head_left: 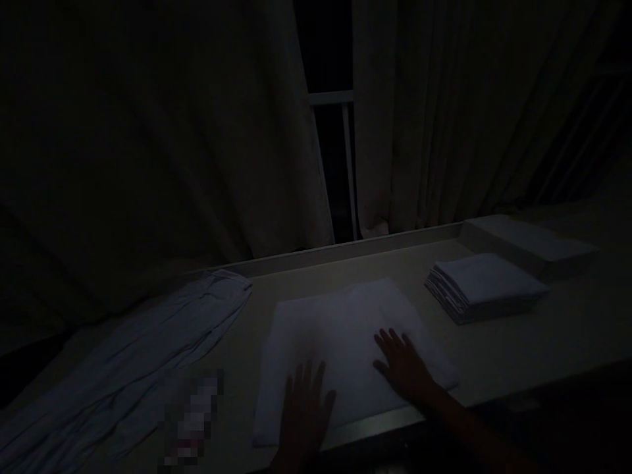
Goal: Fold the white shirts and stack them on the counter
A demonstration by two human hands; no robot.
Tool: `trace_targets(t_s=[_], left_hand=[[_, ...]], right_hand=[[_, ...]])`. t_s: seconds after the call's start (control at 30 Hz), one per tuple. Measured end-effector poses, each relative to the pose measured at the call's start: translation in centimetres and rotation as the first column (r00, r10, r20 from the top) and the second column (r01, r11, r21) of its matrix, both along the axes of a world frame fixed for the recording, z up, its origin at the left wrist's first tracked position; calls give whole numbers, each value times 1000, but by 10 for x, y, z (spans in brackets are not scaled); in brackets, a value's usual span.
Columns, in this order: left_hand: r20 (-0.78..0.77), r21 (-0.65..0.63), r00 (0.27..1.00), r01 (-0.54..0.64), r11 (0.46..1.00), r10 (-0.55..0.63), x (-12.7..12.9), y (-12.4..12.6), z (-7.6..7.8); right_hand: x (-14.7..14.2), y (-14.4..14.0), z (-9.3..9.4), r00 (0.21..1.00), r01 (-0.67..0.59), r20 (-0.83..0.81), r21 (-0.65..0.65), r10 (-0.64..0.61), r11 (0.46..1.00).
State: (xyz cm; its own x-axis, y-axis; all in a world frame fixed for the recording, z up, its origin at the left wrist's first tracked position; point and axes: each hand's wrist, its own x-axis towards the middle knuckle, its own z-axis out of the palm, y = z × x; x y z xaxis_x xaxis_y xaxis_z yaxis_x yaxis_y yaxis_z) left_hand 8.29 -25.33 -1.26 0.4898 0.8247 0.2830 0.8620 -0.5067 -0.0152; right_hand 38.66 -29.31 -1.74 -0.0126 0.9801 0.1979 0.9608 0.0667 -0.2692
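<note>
Dimly lit: left hand [303, 411] and right hand [402, 365] lie flat, fingers spread, on a white cloth [340, 342] whose long axis runs away from the fingertips. Folded stack [481, 286] beyond the right fingers; crumpled sheet [148, 355] past the left; curtains [197, 131] behind.

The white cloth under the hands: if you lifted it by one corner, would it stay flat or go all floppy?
Probably floppy: the cloth lies limp and flat on the counter, pressed by both hands, left hand and right hand. It looks thin, so likely light. The folded stack nearby suggests such cloth bends easily.
</note>
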Motion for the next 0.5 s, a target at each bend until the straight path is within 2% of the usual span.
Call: trace_targets(t_s=[0.1,0.17,0.5], left_hand=[[14,-21,1000,4,1000,-3,3,-2,2],[24,-49,1000,-2,999,3,5,-4,4],[90,-144,996,-5,990,18,5,-8,14]], right_hand=[[43,-2,-6,991,112,73,18,-113,994],[56,-2,-9,985,131,106,26,-133,991],[62,0,-33,979,110,156,121,-129,986]])
